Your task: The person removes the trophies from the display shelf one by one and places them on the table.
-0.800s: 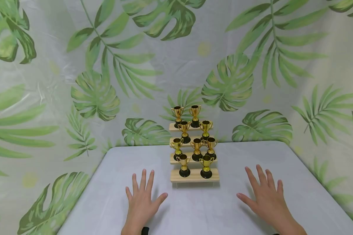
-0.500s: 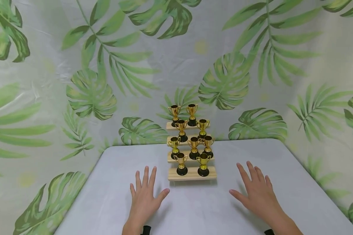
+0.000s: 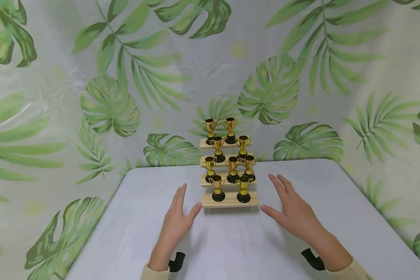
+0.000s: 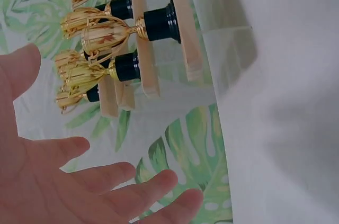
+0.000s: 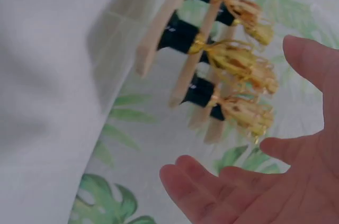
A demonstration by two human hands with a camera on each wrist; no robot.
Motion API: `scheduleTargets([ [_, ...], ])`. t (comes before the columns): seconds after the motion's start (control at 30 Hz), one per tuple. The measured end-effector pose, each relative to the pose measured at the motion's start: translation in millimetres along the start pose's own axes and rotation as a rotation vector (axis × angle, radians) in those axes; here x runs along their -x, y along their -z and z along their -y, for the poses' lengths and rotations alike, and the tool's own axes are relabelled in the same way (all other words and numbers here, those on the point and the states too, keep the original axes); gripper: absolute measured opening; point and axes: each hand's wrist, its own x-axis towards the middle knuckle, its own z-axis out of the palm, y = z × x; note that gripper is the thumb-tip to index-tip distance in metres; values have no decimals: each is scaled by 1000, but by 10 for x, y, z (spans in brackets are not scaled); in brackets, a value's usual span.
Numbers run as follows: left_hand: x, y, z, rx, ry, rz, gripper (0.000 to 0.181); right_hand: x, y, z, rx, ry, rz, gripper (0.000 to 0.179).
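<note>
A tiered wooden stand [image 3: 230, 200] with four steps stands at the middle of the table. Small gold trophy cups on black bases fill its steps, two or three to a step; the front step bears a left trophy [image 3: 218, 188] and a right trophy [image 3: 244, 189]. My left hand [image 3: 176, 223] is held near the stand's front left corner, fingers extended, thumb toward the stand. On the other side, my right hand [image 3: 295, 212] has its fingers stretched forward and its thumb near the front right corner. Both palms face inward and hold nothing. In the left wrist view a trophy [image 4: 108, 37] shows beyond the thumb.
The stand rests on a white-covered table [image 3: 133, 217], its rear edge just behind it. A pale curtain with green leaf prints [image 3: 182, 77] hangs behind and at both sides. A black strap [image 3: 176, 261] is at my left wrist, another black strap [image 3: 312, 259] at the right.
Both hands have moved forward and inward, closer to the stand, and turned from palms down to palms facing each other. The sleeves have come into view. The trophies stay in place.
</note>
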Motion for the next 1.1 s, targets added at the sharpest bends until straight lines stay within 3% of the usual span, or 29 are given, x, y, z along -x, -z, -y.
scheduleTargets([
  [0.27,-185,-101,41,162,34,-7,77,-183,7,215,-111,-14,5,91],
  [0.43,-276,-149,67,252,118,35,77,-268,12,312,-178,-61,32,88],
  [0.57,-347,-171,90,430,214,81,74,-362,3,373,-219,-79,40,84],
  [0.7,-429,-201,134,589,310,87,70,-473,-44,441,-260,-90,49,81],
  [0.9,-546,-240,170,682,387,96,62,-593,-137,514,-270,-106,60,81],
  [1.1,-627,-285,236,767,416,141,53,-629,-196,459,-290,-144,70,73],
])
